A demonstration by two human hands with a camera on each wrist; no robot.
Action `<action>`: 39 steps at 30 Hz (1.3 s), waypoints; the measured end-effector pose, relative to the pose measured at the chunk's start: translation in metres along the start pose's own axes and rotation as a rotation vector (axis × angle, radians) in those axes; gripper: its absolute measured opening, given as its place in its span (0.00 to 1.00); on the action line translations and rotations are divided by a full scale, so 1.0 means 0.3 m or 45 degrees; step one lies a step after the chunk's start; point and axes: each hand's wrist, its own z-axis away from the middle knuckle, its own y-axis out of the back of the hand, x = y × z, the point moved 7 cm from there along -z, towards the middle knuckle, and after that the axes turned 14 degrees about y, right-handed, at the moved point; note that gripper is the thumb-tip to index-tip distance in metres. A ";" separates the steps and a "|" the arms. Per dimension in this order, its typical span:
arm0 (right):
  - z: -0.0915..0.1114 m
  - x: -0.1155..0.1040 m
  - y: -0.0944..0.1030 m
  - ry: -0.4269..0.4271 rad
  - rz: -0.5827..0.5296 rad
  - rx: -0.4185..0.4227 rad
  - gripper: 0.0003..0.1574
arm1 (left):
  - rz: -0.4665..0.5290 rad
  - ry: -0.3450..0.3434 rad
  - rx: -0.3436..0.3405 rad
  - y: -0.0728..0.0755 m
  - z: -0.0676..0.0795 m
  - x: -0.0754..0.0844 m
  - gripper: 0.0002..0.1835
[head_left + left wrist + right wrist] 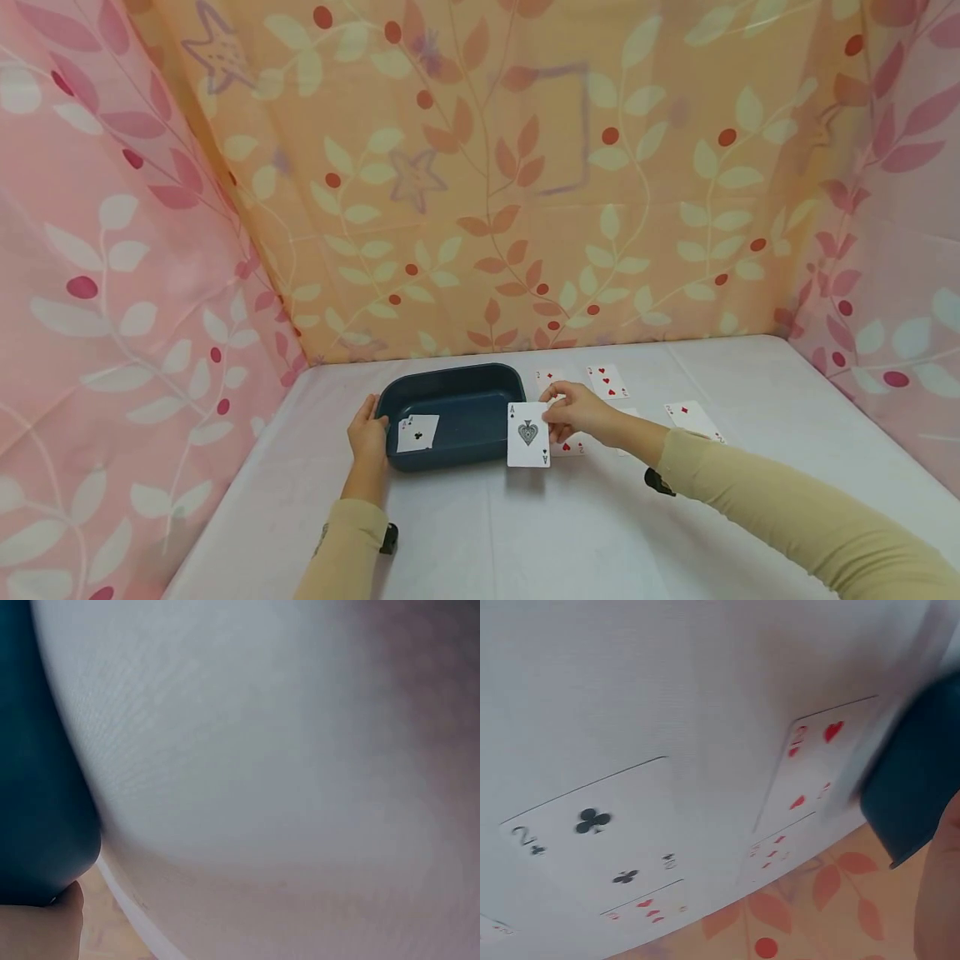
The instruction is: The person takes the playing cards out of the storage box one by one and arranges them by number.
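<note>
My right hand (583, 413) pinches an ace of spades (528, 435) by its right edge, face showing, just off the front right corner of a dark blue tray (457, 460). Inside the tray, at its left end, lie overlapping aces, with an ace of clubs (418, 435) on top. My left hand (366, 442) grips the tray's left end, thumb at the rim. In the left wrist view, part of a finger (41, 930) meets the tray's wall (45, 765). The ace of spades is out of sight in the right wrist view.
Right of the tray, face-up cards lie on the white-covered table (585, 533): a two of hearts (815, 761), a two of clubs (604, 825), a three of hearts (607, 382), a three of diamonds (776, 851) and a diamond card (692, 418). A patterned cloth (495, 167) hangs behind.
</note>
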 end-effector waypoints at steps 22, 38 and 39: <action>0.088 0.106 0.091 -0.161 0.094 -0.178 0.09 | -0.018 0.029 0.036 0.002 -0.002 0.002 0.31; 0.140 0.170 0.100 -0.293 0.129 -0.311 0.07 | -0.015 0.011 0.016 0.003 0.007 0.000 0.31; 0.142 0.172 0.097 -0.297 0.141 -0.313 0.07 | -0.018 0.011 0.017 0.005 0.007 -0.001 0.31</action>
